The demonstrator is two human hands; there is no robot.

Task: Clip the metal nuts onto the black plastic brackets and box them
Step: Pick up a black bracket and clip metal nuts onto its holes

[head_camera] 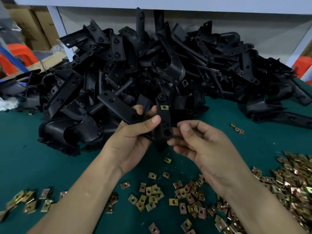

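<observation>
Your left hand grips the bracket at frame centre, turned toward you, probably so the clipped nut on its upper tab shows. Your right hand curls loosely at its lower end; whether it pinches anything I cannot tell.

**Free room and obstacles on the green desk.** A heap of black plastic brackets fills the far half from side to side. It rises close under the white shelf, which closes off the room above.

- **Centre:** the left hand, gripping one bracket, and the right hand sit just before the heap.
- **Near left:** bare desk lies between the heap and a loose scatter of nuts.
- **Right:** a bare strip runs between the heap and a dense nut pile, broken only by a small nut cluster.
- **Near centre:** the central nuts litter the desk between the forearms.
</observation>
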